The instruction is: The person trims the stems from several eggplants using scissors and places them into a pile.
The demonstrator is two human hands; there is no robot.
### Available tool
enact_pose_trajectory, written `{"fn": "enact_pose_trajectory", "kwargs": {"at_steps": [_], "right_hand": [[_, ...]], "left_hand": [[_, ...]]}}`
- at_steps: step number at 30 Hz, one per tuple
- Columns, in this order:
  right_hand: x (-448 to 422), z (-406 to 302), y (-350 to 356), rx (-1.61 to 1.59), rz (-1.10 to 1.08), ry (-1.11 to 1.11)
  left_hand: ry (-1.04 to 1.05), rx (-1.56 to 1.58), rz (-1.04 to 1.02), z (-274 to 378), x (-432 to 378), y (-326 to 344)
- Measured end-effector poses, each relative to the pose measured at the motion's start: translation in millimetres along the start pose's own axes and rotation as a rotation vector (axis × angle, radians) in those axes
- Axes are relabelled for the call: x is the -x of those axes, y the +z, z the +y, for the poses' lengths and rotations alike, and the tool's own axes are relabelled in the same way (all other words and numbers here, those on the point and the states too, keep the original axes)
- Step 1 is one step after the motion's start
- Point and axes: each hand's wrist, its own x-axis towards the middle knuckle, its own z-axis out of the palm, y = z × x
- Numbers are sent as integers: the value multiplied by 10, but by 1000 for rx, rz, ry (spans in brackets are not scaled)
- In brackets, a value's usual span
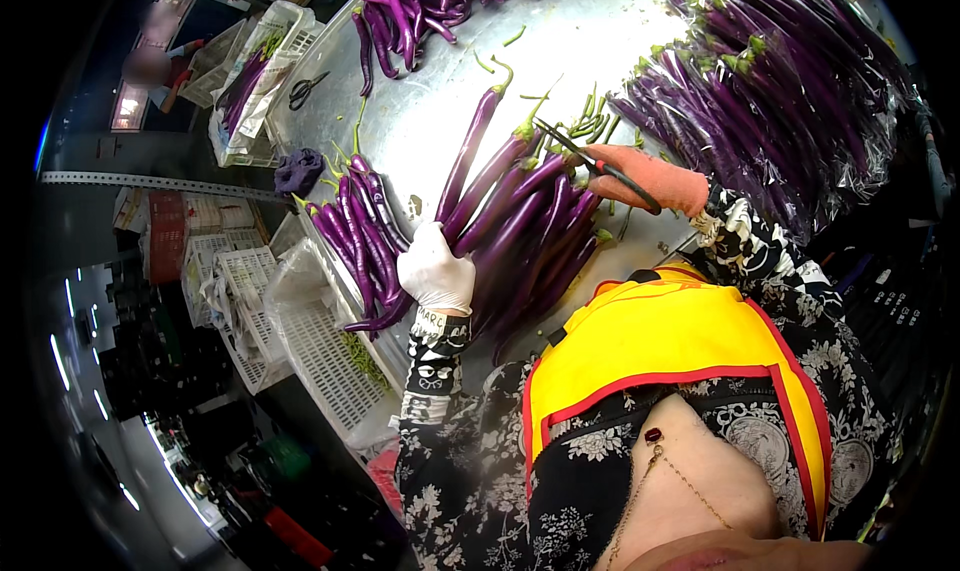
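My left hand (437, 269), in a white glove, is closed around long purple eggplants (469, 154) near their lower part, their green stems pointing away from me. My right hand (649, 179), in an orange glove, holds scissors (581, 153) whose blades lie by the stem of one eggplant. More eggplants (547, 233) lie in a heap below the scissors. A smaller bunch of thin purple eggplants (360, 233) rests left of my left hand. Cut green stem pieces (589, 124) are scattered beyond the scissors on the metal table (405, 120).
Eggplants packed in clear plastic (765, 105) lie at the right; loose ones (420, 0) are at the far edge. Black scissors (307, 90) and a dark cloth (298, 171) lie at the left edge. White plastic crates (322, 353) stand beside the table. Another person (161, 75) is at the far left.
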Motion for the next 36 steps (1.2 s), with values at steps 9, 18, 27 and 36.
{"fn": "enact_pose_trajectory", "kwargs": {"at_steps": [9, 18, 27, 36], "right_hand": [[24, -58, -47, -78, -37, 15], [-5, -6, -62, 62, 37, -84], [-139, 230, -120, 286, 58, -14], [-561, 3, -141, -192, -185, 268]], "left_hand": [[-37, 20, -14, -20, 90, 58], [-7, 20, 5, -28, 110, 23], [-7, 55, -21, -74, 190, 30], [0, 86, 1, -15, 268, -100]]}}
